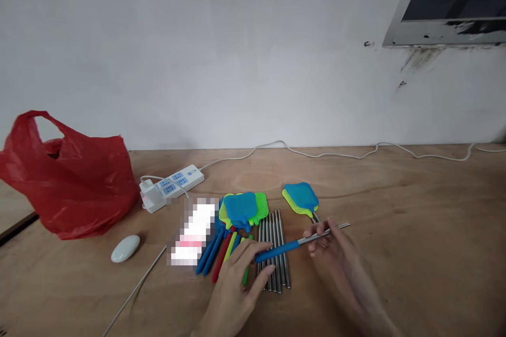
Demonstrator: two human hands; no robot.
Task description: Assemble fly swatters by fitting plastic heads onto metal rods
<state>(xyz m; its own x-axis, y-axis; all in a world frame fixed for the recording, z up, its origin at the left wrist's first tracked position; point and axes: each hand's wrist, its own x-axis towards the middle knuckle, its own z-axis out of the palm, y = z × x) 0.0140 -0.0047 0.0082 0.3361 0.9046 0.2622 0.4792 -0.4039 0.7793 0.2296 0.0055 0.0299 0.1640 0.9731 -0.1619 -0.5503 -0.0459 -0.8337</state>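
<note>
My right hand (336, 245) pinches a thin metal rod (312, 238) with a blue handle grip (280, 250) on its left end. Around the tip of that grip, my left hand (241, 276) has its thumb and fingers apart. Beneath the rod, several loose metal rods (281, 268) lie side by side on the table. Left of them are loose grips in blue, red (223, 258), yellow and green, partly hidden by my left hand. Blue, yellow and green fly swatter heads (241, 208) are piled behind these. Beyond my right hand lie a blue swatter head (302, 196) and a yellow one, overlapping, with rods.
A red plastic bag (90, 184) stands at the left, beside a white power strip (190, 179) with a plug in it. A white oval object (125, 248) lies nearer. A pixelated bright rectangle (195, 231) adjoins the grips. A white cable (253, 151) runs along the wall.
</note>
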